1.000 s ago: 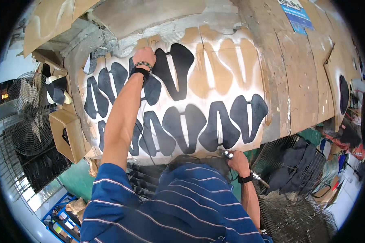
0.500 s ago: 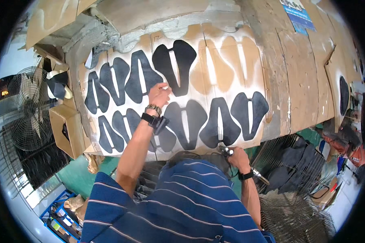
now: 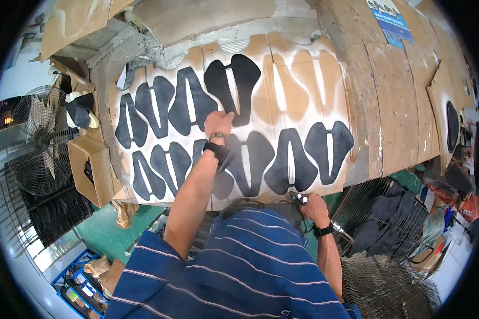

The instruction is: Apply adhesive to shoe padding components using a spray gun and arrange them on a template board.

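Two rows of black, slotted, two-lobed pads lie on a white-misted cardboard sheet (image 3: 295, 123). In the far row, my left hand (image 3: 219, 122) is closed at the narrow lower end of the darkest pad (image 3: 245, 77), its fingertips pinched at that edge. The pad still lies flat. Beneath my left wrist and forearm, some near-row pads are partly hidden. By the sheet's near edge, my right hand (image 3: 315, 208) is wrapped around a spray gun (image 3: 299, 198), whose metal hose fitting (image 3: 341, 232) shows behind the wrist. A greyish pad (image 3: 247, 165) lies in the near row.
Bare brown pad outlines (image 3: 287, 87) show at the sheet's far right. A wire-caged fan (image 3: 40, 138) and an open cardboard box (image 3: 88, 173) stand at the left. Wire racks (image 3: 388, 284) with black pads are at the lower right.
My left hand has moved slightly right and nearer, and its fingers have gone from loosely spread to closed at the darkest pad's lower end. My right hand keeps its place with the spray gun.
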`<state>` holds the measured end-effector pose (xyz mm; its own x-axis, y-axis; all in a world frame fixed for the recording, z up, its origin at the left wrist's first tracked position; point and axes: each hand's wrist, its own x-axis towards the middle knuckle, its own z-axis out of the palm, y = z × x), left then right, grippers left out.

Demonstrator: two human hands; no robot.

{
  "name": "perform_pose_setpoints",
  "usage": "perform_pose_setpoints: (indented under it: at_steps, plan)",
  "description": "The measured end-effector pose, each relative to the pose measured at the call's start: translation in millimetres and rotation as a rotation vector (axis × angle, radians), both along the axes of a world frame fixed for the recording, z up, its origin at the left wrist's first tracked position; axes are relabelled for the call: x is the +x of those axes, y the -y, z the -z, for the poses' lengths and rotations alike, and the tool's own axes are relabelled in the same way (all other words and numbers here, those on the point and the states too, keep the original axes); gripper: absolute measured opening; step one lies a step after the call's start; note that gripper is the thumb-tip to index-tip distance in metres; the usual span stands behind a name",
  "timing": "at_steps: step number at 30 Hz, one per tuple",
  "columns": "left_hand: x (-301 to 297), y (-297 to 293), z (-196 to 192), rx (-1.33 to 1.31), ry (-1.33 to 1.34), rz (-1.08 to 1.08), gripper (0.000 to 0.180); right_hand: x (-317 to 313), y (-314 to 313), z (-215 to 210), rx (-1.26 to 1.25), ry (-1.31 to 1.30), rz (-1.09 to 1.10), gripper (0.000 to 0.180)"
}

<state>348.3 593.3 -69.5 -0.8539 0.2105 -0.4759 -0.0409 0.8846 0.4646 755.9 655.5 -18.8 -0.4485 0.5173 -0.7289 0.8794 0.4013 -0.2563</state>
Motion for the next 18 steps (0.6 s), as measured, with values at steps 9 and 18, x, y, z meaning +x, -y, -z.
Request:
perform_pose_setpoints:
  at_steps: [9, 18]
  plan:
    - [-10.1, -14.4, -12.1, -0.245, -0.227, 0.226, 0.025, 1.4, 0.2, 2.0, -0.005, -0.017, -0.002, 0.021]
    - [-11.4, -28.0, -36.7, -0.278, -0.087, 0.227, 0.038, 4.6, 1.4, 5.8, -0.012, -0.009, 0.001, 0.023]
